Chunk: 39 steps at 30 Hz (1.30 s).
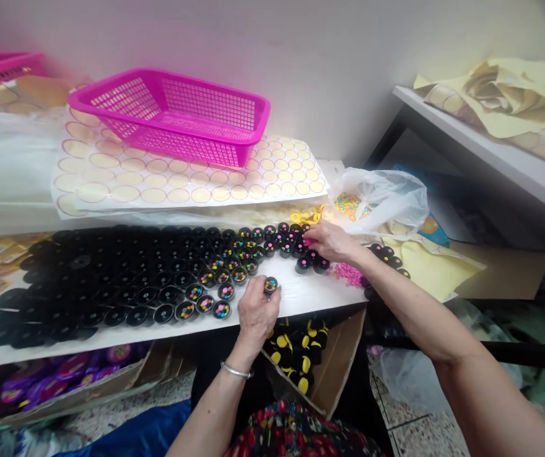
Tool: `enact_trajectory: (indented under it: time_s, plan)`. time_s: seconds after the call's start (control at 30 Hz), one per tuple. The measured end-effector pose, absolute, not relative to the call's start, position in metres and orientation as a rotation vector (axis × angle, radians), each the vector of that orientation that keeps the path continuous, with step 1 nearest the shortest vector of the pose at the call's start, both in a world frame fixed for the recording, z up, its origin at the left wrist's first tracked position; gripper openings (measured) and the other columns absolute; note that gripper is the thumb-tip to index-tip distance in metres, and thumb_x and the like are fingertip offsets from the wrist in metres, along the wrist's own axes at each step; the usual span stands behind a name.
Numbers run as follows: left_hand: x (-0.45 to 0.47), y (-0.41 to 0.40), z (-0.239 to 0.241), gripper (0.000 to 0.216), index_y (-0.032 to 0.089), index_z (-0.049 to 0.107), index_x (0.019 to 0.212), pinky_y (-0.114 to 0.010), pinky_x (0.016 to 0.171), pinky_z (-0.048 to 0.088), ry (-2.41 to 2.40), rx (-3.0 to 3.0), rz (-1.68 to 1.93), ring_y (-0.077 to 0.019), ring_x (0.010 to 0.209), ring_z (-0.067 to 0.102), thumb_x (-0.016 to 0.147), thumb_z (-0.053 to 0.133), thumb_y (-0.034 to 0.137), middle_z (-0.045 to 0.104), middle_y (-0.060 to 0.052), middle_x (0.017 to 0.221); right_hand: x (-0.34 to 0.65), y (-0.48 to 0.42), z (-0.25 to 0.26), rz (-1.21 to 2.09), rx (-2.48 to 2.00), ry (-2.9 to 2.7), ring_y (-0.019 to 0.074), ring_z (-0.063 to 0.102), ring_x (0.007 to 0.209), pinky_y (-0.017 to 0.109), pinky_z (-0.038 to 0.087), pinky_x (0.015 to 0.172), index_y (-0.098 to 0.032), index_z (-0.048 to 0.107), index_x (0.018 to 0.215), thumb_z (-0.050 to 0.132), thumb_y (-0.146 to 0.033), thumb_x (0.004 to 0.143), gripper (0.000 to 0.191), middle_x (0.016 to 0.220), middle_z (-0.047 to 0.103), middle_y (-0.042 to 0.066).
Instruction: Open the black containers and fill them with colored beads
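My left hand (257, 308) is closed around a small round black cup (270, 285) with coloured beads in it, held just over the white table. Farther off to the right, my right hand (332, 242) has its fingers pinched at a small pink piece (307, 241), above a cluster of black cups with pink dots (303, 261). A loose pile of small pink pieces (347, 274) lies under my right forearm. Left of my left hand stand black cups filled with coloured beads (222, 309), beside many dark cups (146, 295) in rows.
A pink basket (206, 149) stands on sheets of round stickers (296, 174) behind the cups. Yellow rings (301, 217) and a clear plastic bag of small coloured beads (396, 193) lie at the back right. Below the table edge is a cardboard box (349, 355) of black-and-yellow pieces.
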State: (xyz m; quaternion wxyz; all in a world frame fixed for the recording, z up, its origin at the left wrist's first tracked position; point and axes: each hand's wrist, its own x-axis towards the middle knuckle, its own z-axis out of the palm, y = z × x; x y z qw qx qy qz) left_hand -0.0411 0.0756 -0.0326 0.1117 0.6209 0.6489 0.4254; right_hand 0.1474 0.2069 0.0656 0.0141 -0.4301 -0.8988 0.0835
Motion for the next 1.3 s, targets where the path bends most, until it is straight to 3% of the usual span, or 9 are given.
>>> enact_trajectory:
  time_s: [0.23, 0.57, 0.77, 0.87, 1.03, 1.17, 1.3]
  plan:
    - [-0.041, 0.075, -0.033, 0.013, 0.018, 0.057, 0.084, -0.024, 0.061, 0.042, 1.909, 1.825, 1.253, -0.013, 0.065, 0.054, 0.075, 0.057, 0.026, 0.057, -0.002, 0.077, 0.13, 0.199, 0.073, -0.099, -1.329, -3.054, 0.0228, 0.047, 0.085, 0.031, 0.03, 0.064, -0.015, 0.067, 0.079, 0.048, -0.011, 0.075, 0.02, 0.085, 0.062, 0.011]
    - [-0.042, 0.076, -0.035, 0.012, 0.018, 0.057, 0.083, -0.023, 0.06, 0.041, 1.901, 1.856, 1.275, -0.0124, 0.063, 0.053, 0.075, 0.057, 0.027, 0.056, 0.0, 0.074, 0.126, 0.199, 0.079, -0.128, -1.282, -3.091, 0.0244, 0.044, 0.089, 0.032, 0.03, 0.067, -0.014, 0.066, 0.081, 0.049, -0.009, 0.072, 0.02, 0.089, 0.06, 0.013]
    - [-0.044, 0.075, -0.034, 0.017, 0.017, 0.057, 0.089, -0.022, 0.056, 0.042, 1.903, 1.863, 1.272, -0.0116, 0.061, 0.053, 0.075, 0.058, 0.027, 0.057, -0.001, 0.075, 0.169, 0.223, 0.084, 0.165, -1.354, -2.734, 0.0179, 0.049, 0.081, 0.027, 0.033, 0.068, -0.016, 0.065, 0.076, 0.047, -0.02, 0.08, 0.019, 0.082, 0.06, 0.006]
    - [-0.044, 0.075, -0.034, 0.018, 0.016, 0.057, 0.091, -0.022, 0.055, 0.042, 1.905, 1.864, 1.28, -0.0112, 0.059, 0.053, 0.076, 0.057, 0.027, 0.059, -0.002, 0.077, 0.213, 0.253, 0.074, 0.322, -1.625, -2.396, 0.0158, 0.052, 0.074, 0.025, 0.036, 0.066, -0.015, 0.066, 0.083, 0.048, -0.024, 0.08, 0.021, 0.08, 0.062, 0.005]
    - [-0.044, 0.077, -0.032, 0.017, 0.017, 0.057, 0.088, -0.021, 0.054, 0.042, 1.926, 1.864, 1.285, -0.0094, 0.054, 0.051, 0.076, 0.058, 0.029, 0.059, -0.001, 0.075, 0.262, 0.301, 0.047, 0.056, -2.302, -1.973, 0.0244, 0.058, 0.086, 0.031, 0.04, 0.072, -0.014, 0.067, 0.088, 0.052, -0.017, 0.071, 0.023, 0.089, 0.065, 0.013]
    - [-0.044, 0.078, -0.032, 0.02, 0.017, 0.058, 0.088, -0.02, 0.051, 0.042, 1.928, 1.844, 1.286, -0.0075, 0.05, 0.048, 0.075, 0.059, 0.032, 0.057, 0.0, 0.073, 0.258, 0.324, 0.033, 0.252, -2.288, -2.023, 0.0295, 0.059, 0.088, 0.034, 0.04, 0.075, -0.009, 0.068, 0.076, 0.058, -0.008, 0.059, 0.019, 0.084, 0.066, 0.018]
    - [-0.043, 0.079, -0.032, 0.021, 0.017, 0.058, 0.088, -0.019, 0.048, 0.042, 1.952, 1.872, 1.301, -0.0061, 0.045, 0.046, 0.076, 0.059, 0.034, 0.057, 0.001, 0.071, 0.247, 0.33, 0.025, 0.447, -2.117, -2.016, 0.0199, 0.06, 0.07, 0.026, 0.042, 0.064, -0.012, 0.067, 0.072, 0.06, -0.014, 0.059, 0.015, 0.066, 0.064, 0.007]
